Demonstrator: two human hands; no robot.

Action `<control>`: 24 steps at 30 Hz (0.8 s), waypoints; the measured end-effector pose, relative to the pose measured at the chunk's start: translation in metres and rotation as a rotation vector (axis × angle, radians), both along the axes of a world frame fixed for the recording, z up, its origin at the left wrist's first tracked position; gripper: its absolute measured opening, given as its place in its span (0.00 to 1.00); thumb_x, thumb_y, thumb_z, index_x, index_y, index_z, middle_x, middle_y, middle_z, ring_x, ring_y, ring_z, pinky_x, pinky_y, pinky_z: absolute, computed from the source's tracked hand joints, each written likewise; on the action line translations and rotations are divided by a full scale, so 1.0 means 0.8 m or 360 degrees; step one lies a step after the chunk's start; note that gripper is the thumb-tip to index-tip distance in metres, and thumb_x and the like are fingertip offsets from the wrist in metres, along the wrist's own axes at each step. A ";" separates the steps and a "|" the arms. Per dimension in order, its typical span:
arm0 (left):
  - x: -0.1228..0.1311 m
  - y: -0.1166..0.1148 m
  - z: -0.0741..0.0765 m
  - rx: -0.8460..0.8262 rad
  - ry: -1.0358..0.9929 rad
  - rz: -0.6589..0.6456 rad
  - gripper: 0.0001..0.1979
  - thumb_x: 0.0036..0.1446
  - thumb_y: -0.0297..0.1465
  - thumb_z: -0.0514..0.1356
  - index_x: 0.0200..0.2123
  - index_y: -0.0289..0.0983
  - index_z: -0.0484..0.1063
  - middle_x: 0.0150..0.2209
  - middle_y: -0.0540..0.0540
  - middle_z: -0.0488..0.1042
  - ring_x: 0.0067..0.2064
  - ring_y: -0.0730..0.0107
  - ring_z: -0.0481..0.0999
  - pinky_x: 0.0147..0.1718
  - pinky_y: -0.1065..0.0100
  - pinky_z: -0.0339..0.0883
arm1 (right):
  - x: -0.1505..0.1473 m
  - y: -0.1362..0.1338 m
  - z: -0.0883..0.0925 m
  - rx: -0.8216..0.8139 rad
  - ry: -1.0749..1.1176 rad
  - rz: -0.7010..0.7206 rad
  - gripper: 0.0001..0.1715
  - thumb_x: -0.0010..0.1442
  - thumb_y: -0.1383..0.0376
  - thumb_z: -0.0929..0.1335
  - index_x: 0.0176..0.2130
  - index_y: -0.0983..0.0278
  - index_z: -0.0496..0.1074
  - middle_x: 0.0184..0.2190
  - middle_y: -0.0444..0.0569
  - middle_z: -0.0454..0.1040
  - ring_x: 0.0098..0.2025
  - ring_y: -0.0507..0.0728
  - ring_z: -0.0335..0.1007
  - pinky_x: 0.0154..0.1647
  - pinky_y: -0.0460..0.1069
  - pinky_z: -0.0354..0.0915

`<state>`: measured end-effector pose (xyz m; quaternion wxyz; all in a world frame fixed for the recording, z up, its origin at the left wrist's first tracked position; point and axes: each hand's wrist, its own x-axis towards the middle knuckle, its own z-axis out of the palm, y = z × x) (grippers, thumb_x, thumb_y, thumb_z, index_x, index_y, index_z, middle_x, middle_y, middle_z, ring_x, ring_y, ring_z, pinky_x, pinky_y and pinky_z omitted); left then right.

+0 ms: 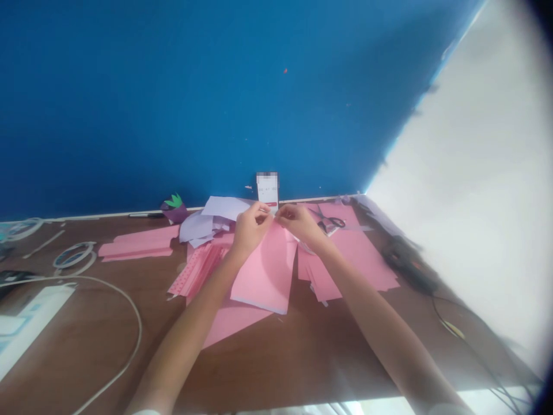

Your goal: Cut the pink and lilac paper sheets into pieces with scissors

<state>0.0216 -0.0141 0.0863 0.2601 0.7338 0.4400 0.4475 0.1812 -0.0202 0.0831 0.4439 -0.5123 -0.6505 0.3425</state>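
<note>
Both hands meet at the far end of a pink paper sheet [268, 265], fingers closed in a pinch. My left hand [252, 227] grips near its top edge, and my right hand [300, 222] pinches its top corner right beside. A tiny pale bit shows between the fingertips, too small to make out. Along the sheet's near edge runs a thin whitish strip. Beneath it lies another pink sheet [233, 323]. Pleated pink paper [196, 271] sits left of the sheet, close to my left forearm. Black-handled scissors [332, 221] rest on pink paper just beyond my right wrist.
A phone [268, 190] leans against the blue wall behind my hands. Lilac paper [222, 210], folded pink strips [140, 242] and tape rolls [75, 256] lie to the left. A white cable [137, 317] curves across the left. More pink sheets [363, 259] and a dark corded tool [408, 265] are at right.
</note>
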 end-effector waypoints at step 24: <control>-0.015 0.011 0.003 0.0068 0.0084 0.0064 0.05 0.55 0.31 0.55 0.34 0.38 0.69 0.34 0.47 0.76 0.37 0.69 0.75 0.33 0.71 0.65 | 0.029 0.010 -0.007 -0.0177 -0.0259 0.0247 0.14 0.53 0.56 0.66 0.31 0.65 0.71 0.27 0.44 0.69 0.28 0.50 0.61 0.29 0.47 0.54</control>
